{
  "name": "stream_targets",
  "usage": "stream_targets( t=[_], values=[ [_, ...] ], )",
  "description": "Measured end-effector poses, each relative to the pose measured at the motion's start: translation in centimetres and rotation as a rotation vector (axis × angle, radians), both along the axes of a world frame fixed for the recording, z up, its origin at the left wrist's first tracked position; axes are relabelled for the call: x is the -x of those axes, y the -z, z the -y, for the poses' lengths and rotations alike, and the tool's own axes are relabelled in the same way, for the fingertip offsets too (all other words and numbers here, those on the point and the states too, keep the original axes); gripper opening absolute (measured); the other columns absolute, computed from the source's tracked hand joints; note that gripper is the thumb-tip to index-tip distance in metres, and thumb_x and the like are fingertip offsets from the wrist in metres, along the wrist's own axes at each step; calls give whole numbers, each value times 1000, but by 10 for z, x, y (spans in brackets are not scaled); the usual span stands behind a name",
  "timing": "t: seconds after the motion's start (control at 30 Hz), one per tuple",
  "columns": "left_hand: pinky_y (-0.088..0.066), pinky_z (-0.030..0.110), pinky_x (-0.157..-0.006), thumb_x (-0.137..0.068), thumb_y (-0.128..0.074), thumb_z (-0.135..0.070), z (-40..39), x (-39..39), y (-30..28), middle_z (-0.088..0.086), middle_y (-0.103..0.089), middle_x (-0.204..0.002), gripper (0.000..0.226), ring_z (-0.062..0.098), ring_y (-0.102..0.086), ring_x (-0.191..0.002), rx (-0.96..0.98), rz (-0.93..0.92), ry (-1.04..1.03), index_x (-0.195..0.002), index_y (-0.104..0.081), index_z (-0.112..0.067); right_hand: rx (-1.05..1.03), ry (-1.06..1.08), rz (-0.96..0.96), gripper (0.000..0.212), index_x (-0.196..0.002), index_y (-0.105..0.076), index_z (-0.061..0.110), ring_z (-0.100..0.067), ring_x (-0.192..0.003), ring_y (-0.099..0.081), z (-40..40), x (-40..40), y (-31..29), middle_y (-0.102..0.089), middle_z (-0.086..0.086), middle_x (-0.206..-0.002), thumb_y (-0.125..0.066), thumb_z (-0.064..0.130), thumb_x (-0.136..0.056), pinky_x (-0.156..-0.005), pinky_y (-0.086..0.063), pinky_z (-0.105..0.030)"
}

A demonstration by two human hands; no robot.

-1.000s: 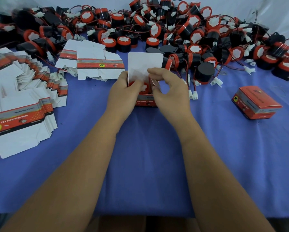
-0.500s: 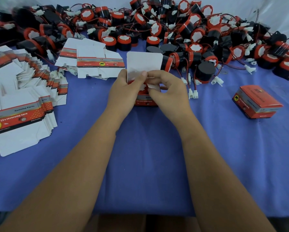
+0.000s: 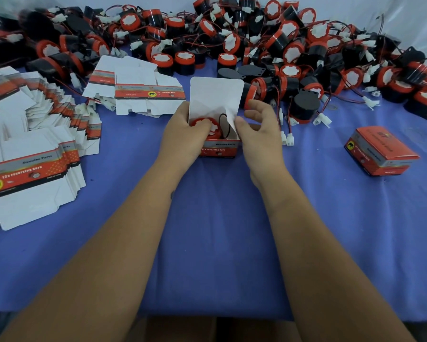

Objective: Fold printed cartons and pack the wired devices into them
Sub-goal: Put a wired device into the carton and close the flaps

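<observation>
The open carton (image 3: pixel 218 146) stands on the blue tablecloth (image 3: pixel 207 230) between both hands, its white lid flap (image 3: pixel 216 95) raised upright on the far side. The left hand (image 3: pixel 182 137) grips the carton's left wall, with its fingers curled over the rim and resting on the red-rimmed reversing horn (image 3: pixel 203 124) seated inside. A black wire loop (image 3: pixel 223 125) projects from the carton just right of those fingers. The right hand (image 3: pixel 259 134) sits against the carton's right side; its thumb touches the white side flap (image 3: pixel 232 119), while the remaining fingers are loosely spread and hold nothing. Beyond both hands lies the pile of loose wired horns (image 3: pixel 281 45). Flat carton blanks (image 3: pixel 34 154) are stacked well left of the left hand. A closed carton (image 3: pixel 380 151) lies well right of the right hand.
</observation>
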State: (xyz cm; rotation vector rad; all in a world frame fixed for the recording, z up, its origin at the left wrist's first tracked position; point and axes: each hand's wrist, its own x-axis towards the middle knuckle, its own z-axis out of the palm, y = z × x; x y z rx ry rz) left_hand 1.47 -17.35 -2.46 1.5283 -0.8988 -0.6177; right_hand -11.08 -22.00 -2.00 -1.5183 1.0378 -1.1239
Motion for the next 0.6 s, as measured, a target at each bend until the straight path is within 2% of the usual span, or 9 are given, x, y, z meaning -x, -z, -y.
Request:
stream_targets(
  t=[0.07, 0.2, 0.5, 0.6],
  values=[
    [-50, 19, -74, -88, -62, -14, 0, -1, 0, -19, -67, -101, 32, 0, -63, -93, 14, 3, 11, -110, -57, -37, -80, -59, 9, 35, -135, -50, 18, -3, -92, -59, 1, -2, 2, -60, 3, -116, -52, 16, -99, -75, -49, -11],
    [-50, 16, -76, -92, -60, -15, -2, 0, 0, -20, -65, -102, 30, -1, -62, -95, 39, 27, 36, -112, -55, -37, -57, -106, 10, 24, -117, -59, 22, -17, -103, -64, -1, -5, 1, -68, -3, -111, -47, 10, -100, -86, -54, -28],
    [-54, 25, -85, -97, -57, -20, -1, -1, 1, -15, -66, -111, 26, 4, -64, -102, 58, 28, 50, -117, -54, -37, -18, -87, -39, 18, -112, -61, 19, -11, -95, -64, 1, -7, 0, -68, 0, -105, -54, 12, -97, -79, -55, -24],
    [-56, 24, -77, -98, -52, -25, -2, -3, -2, -13, -72, -104, 18, 5, -69, -94, 38, -39, 58, -107, -62, -37, -25, -76, -39, 17, -107, -61, 22, -12, -94, -65, 3, -7, 1, -68, 2, -103, -56, 12, -95, -76, -56, -24]
  ],
)
